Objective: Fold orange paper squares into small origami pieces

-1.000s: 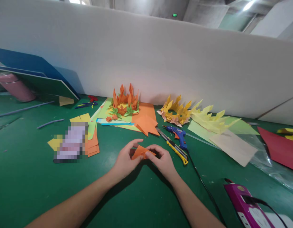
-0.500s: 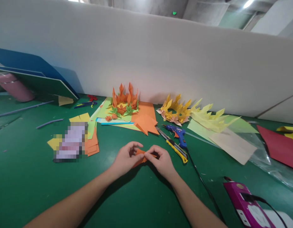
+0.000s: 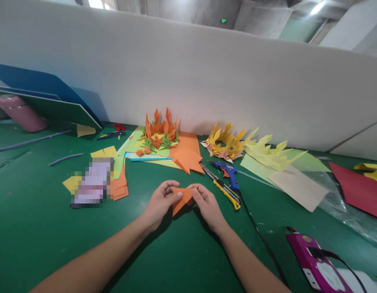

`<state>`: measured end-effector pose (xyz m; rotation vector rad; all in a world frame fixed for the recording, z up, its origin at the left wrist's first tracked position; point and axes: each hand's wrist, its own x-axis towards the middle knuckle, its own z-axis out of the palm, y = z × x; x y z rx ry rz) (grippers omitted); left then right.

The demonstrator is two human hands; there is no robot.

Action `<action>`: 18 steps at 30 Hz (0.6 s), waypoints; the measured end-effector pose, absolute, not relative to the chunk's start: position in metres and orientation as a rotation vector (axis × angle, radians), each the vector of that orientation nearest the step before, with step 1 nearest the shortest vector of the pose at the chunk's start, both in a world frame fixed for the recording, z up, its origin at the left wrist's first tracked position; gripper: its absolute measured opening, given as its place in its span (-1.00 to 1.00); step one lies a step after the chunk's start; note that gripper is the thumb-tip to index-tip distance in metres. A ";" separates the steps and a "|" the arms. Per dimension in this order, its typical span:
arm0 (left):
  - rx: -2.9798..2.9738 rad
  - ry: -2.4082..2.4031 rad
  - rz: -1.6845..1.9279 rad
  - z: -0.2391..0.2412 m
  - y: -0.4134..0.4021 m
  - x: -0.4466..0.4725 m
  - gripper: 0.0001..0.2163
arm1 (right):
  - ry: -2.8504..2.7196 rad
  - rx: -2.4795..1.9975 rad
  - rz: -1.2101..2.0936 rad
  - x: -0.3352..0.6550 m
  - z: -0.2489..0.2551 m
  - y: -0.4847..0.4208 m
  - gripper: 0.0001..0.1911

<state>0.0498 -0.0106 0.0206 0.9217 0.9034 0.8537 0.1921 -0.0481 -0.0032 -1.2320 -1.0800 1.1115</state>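
Over the green table (image 3: 188,260), the left hand (image 3: 158,206) and right hand (image 3: 208,206) pinch opposite sides of the folded orange paper (image 3: 183,197), centred between them, presumably so that the creased layers are braced against springing open.

Honestly can't make out a single readable word, number or brand anywhere in this one. There's a little lit green sign (image 3: 223,20) at the top of the frame, a bit right of center, but the glowing marks on it are way too tiny to read. Same deal with the roundish mark (image 3: 306,237) on the magenta power strip (image 3: 299,251) at lower right, and the phone (image 3: 92,179) at left is just pixelated blocks.
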 end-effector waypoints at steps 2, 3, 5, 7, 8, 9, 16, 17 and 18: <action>0.845 0.901 0.881 0.020 -0.010 0.050 -0.60 | -1.050 -1.189 1.133 0.192 -0.004 -0.048 -0.64; 0.815 0.904 0.897 0.019 -0.010 0.051 -0.59 | -1.045 -1.163 1.139 0.191 -0.005 -0.048 -0.61; 0.758 0.906 0.930 0.020 -0.010 0.052 -0.57 | -1.057 -1.110 1.153 0.190 -0.005 -0.049 -0.48; 0.711 0.894 0.956 0.020 -0.012 0.053 -0.56 | -1.099 -1.078 1.177 0.187 -0.005 -0.050 -0.43; 0.695 0.885 0.959 0.020 -0.013 0.053 -0.55 | -1.127 -1.077 1.187 0.186 -0.005 -0.051 -0.46; 0.685 0.877 0.955 0.020 -0.014 0.053 -0.56 | -1.154 -1.085 1.188 0.185 -0.005 -0.051 -0.54; 0.822 0.896 0.901 0.018 -0.013 0.053 -0.68 | -1.213 -1.227 1.009 0.188 -0.003 -0.051 -0.88; 0.875 0.899 0.893 0.018 -0.012 0.052 -0.72 | -1.223 -1.242 0.976 0.189 -0.003 -0.051 -0.89; 0.923 0.902 0.879 0.018 -0.011 0.052 -0.75 | -1.232 -1.255 0.946 0.190 -0.002 -0.050 -0.90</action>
